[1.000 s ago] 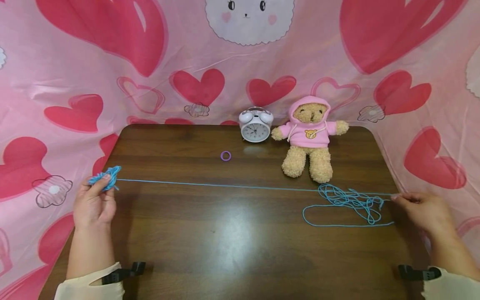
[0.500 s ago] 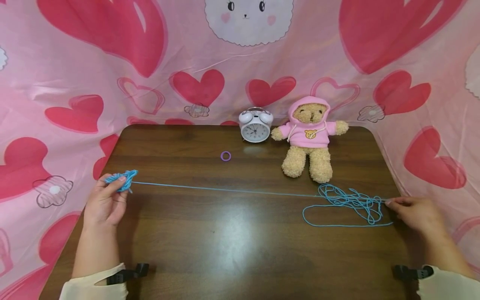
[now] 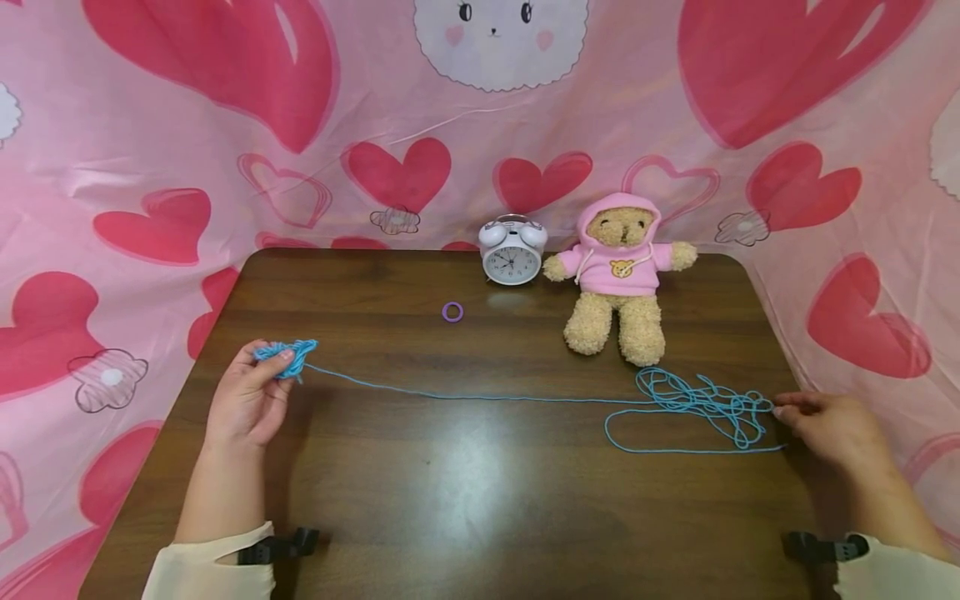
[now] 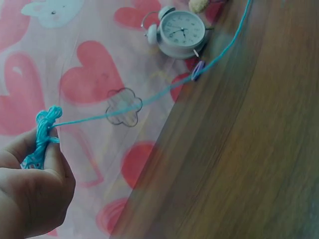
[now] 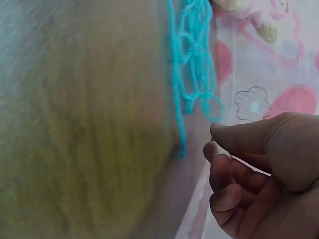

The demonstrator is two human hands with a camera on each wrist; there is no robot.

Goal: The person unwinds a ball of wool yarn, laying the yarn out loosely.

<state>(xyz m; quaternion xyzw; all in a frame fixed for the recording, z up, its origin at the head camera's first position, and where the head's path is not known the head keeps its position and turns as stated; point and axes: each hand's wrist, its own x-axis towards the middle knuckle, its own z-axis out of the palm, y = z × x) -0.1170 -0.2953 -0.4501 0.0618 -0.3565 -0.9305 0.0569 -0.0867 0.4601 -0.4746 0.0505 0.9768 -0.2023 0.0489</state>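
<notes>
My left hand [image 3: 251, 400] pinches a small bundle of light-blue yarn [image 4: 47, 124] between thumb and fingers, above the left side of the table. From the bundle a single strand [image 3: 480, 397] sags and runs right across the table. It leads to a loose tangle of the same yarn [image 3: 701, 400], which lies below the teddy bear's feet. My right hand [image 3: 836, 425] is just right of the tangle, thumb and index fingertips close to its outermost loop. In the right wrist view that loop shows apart from the fingertips [image 5: 219, 132], and no yarn is between them.
A teddy bear [image 3: 618, 271] in a pink hoodie sits at the back right, beside a white alarm clock [image 3: 512, 254]. A purple ring [image 3: 452, 312] lies in front of the clock. Pink heart-printed cloth [image 3: 300, 100] hangs around the brown table [image 3: 450, 492].
My left hand has moved right with the bundle, and the once-taut strand has gone slack. The right hand has shifted slightly left and let go of the yarn.
</notes>
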